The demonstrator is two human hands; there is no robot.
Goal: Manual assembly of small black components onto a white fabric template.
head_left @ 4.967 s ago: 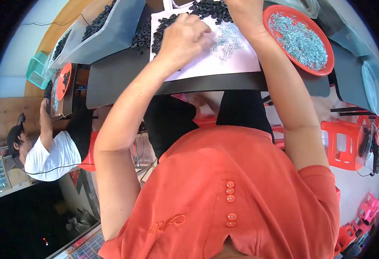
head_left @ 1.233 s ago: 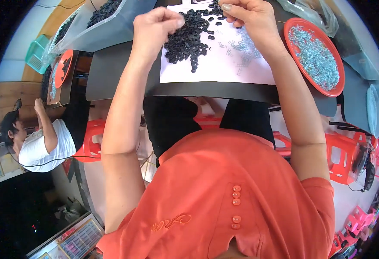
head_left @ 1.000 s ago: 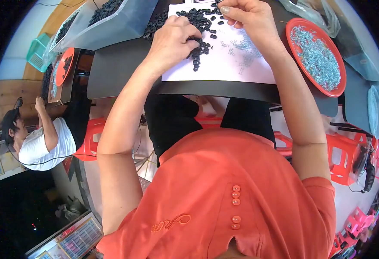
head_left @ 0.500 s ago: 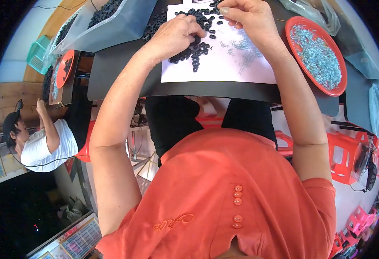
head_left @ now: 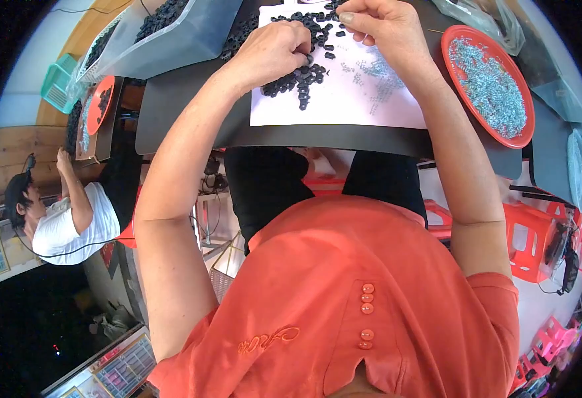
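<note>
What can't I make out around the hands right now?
All in the head view:
Black pieces: those beneath the left hand are hidden by it; its grip is unclear.
Right hand: partly cut off by the top edge; any piece held is too small to tell.
Blue pieces on the white sheet: too small and pale to count.
Clear plastic bin: its upper part is cut off by the top edge.

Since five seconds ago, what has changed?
The left hand moved leftward from the pale blue bits to the black pieces. These now reach lower on the white sheet, toward the person. Any grasp or release is unclear. The right hand stays near the sheet's top; the red plate stays right of the sheet.
</note>
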